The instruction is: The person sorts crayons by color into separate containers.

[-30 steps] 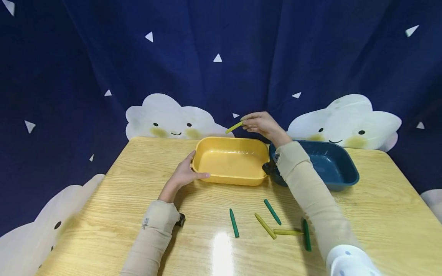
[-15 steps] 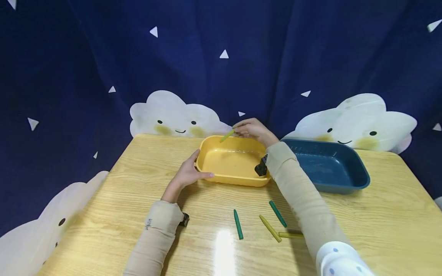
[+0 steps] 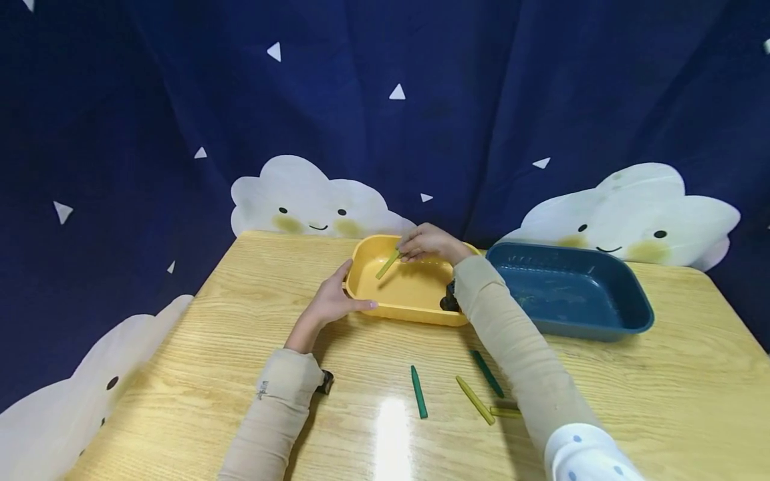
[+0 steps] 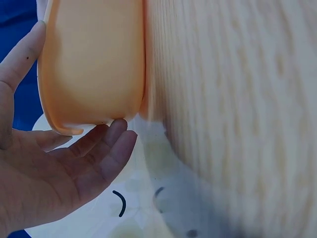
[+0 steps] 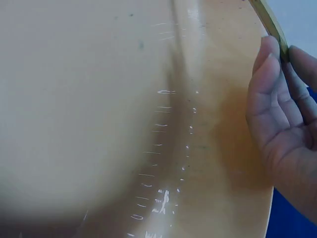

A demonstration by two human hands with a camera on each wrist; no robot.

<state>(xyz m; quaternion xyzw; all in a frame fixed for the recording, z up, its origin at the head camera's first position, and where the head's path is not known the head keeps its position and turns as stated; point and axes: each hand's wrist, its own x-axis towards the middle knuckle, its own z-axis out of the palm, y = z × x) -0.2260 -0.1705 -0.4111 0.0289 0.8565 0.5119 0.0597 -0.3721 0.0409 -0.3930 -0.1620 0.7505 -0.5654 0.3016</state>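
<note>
Over the yellow plastic bin [image 3: 415, 288], my right hand [image 3: 432, 243] pinches a yellow crayon [image 3: 388, 265] by its upper end. The crayon slants down to the left, inside the outline of the rim. In the right wrist view, thumb and fingertips meet on the crayon [image 5: 270, 22]. My left hand [image 3: 329, 302] holds the bin at its left end, thumb on the front rim. Seen from the left wrist, curled fingers of the left hand [image 4: 54, 171] touch the bin's end wall [image 4: 94, 111].
A dark blue bin [image 3: 568, 294] stands right of the yellow one. On the wooden table [image 3: 180, 374] in front lie two green crayons [image 3: 419, 392] [image 3: 486, 374] and two yellow crayons [image 3: 475, 400] [image 3: 505, 412], one partly under the right sleeve [image 3: 523, 354]. A blue curtain [image 3: 361, 80] hangs behind.
My right hand has moved left and down with the yellow crayon, from above the bin's back rim to over its inside. The left hand keeps its hold. The head view has shifted slightly.
</note>
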